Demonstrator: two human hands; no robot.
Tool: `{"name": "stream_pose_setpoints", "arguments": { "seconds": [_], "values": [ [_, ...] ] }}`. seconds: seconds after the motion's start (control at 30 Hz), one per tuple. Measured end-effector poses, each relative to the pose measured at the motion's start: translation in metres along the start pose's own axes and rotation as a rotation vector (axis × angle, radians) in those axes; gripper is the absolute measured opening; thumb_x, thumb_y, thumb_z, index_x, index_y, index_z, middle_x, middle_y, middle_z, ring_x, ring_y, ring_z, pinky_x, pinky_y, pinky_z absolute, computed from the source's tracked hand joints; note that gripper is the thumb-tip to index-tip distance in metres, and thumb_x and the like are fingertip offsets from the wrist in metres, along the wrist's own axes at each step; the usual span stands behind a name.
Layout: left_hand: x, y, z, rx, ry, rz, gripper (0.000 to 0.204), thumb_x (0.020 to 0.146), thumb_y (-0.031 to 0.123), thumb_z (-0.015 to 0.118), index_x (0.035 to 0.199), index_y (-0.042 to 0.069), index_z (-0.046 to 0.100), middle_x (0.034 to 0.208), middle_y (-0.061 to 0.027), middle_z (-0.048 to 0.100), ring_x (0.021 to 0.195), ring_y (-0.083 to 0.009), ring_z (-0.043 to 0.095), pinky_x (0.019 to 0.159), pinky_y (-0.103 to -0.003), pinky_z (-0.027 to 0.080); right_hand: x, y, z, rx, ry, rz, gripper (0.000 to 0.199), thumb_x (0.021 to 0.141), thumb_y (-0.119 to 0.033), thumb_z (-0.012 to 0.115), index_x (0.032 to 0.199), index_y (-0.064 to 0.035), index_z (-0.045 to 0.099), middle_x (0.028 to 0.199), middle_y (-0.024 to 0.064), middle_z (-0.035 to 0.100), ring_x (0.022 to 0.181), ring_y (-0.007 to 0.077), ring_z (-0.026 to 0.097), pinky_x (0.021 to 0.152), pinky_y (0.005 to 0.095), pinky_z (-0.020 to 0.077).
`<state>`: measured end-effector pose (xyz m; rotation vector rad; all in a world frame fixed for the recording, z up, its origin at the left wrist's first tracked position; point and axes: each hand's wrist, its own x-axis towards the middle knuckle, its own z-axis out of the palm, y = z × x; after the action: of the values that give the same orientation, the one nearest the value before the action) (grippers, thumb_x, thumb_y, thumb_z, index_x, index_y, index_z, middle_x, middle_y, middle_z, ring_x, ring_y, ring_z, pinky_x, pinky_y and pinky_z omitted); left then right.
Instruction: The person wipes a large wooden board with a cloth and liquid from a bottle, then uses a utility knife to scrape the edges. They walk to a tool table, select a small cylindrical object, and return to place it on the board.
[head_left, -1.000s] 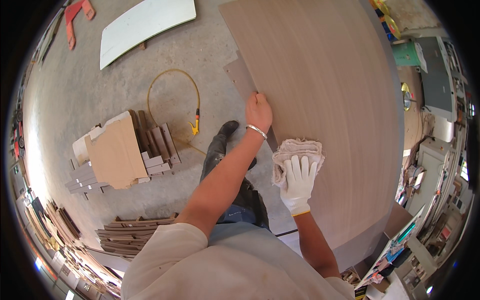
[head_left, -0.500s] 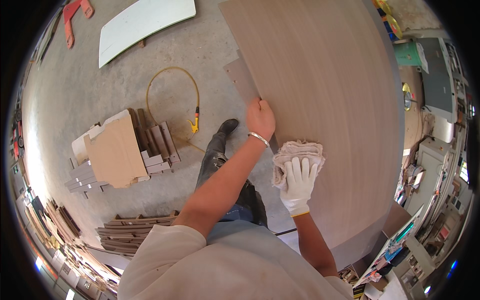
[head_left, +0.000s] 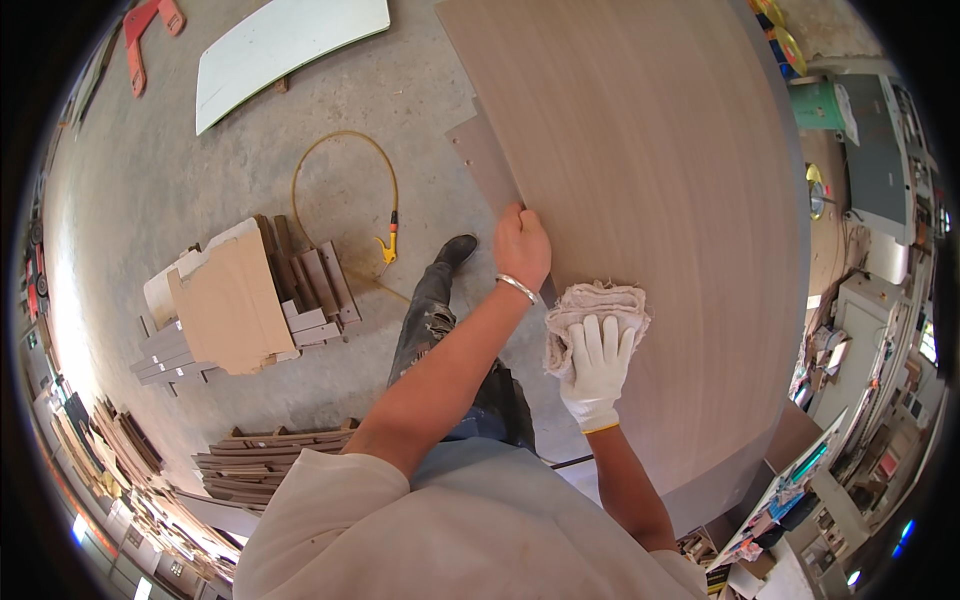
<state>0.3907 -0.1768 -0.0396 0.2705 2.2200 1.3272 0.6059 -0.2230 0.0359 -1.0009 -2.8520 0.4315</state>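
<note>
A large wood-grain panel [head_left: 660, 190] in brownish grey lies along my right side. My bare left hand [head_left: 522, 245], with a silver bangle at the wrist, is closed at the panel's left edge; its fingertips are partly hidden. On the panel's near left part rests a folded, frayed pinkish-white rag [head_left: 597, 305]. My right hand [head_left: 597, 370], in a white knitted glove, presses on the rag with its fingers laid over it. A smaller board [head_left: 480, 160] with small holes sticks out from under the panel beside my left hand.
On the concrete floor to the left lie a yellow air hose with a blow gun [head_left: 388, 248] and a stack of boards topped by cardboard [head_left: 232, 300]. A white panel [head_left: 290, 55] lies at the far left. More stacked boards [head_left: 270, 465] are near my left side. A green bin [head_left: 818, 106] stands at the far right.
My left hand has shifted very slightly toward me along the panel's edge. The right hand and the rag stay in the same place.
</note>
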Motion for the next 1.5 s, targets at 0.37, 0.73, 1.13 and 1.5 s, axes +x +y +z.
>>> {"name": "stream_pose_setpoints", "arguments": {
  "seconds": [0.37, 0.73, 1.13, 1.5],
  "values": [
    [0.014, 0.013, -0.022, -0.228, -0.291, -0.25, 0.031, 0.098, 0.024, 0.044, 0.093, -0.002, 0.061, 0.086, -0.0182, 0.066, 0.077, -0.0304, 0.065, 0.073, -0.043, 0.05, 0.004, -0.004, -0.007, 0.042, -0.121, 0.047, 0.061, 0.073, -0.012, 0.067, 0.133, -0.0037, 0.056, 0.139, 0.0187, 0.053, 0.135, 0.0472, 0.041, 0.116, 0.0695, 0.0203],
    [0.175, 0.08, -0.06, -0.246, -0.458, -0.17, 0.034, 0.1, 0.029, 0.062, 0.104, -0.005, 0.063, 0.087, -0.0105, 0.069, 0.071, -0.02, 0.068, 0.062, -0.032, 0.054, 0.194, -0.045, 0.012, -0.002, 0.054, -0.157, 0.051, 0.078, -0.015, 0.065, 0.128, -0.004, 0.059, 0.134, 0.0151, 0.054, 0.126, 0.0383, 0.047, 0.11, 0.059, 0.0317],
    [0.196, 0.078, -0.072, -0.252, -0.659, -0.258, 0.033, 0.098, 0.032, 0.067, 0.104, 0.0, 0.068, 0.091, -0.0086, 0.072, 0.073, -0.0179, 0.068, 0.07, -0.031, 0.055, 0.196, -0.044, 0.015, -0.025, 0.066, -0.182, 0.04, 0.081, -0.019, 0.071, 0.119, -0.0055, 0.065, 0.123, 0.0126, 0.059, 0.115, 0.0396, 0.053, 0.105, 0.0615, 0.0372],
    [0.216, 0.073, -0.081, -0.211, -0.816, -0.314, 0.032, 0.097, 0.03, 0.07, 0.105, -0.001, 0.071, 0.095, -0.0096, 0.074, 0.079, -0.0179, 0.07, 0.075, -0.03, 0.054, 0.2, -0.055, 0.009, -0.026, 0.089, -0.143, 0.04, 0.079, -0.017, 0.069, 0.117, -0.0052, 0.063, 0.125, 0.0118, 0.058, 0.116, 0.0388, 0.052, 0.106, 0.0626, 0.0355]
  ]
}}
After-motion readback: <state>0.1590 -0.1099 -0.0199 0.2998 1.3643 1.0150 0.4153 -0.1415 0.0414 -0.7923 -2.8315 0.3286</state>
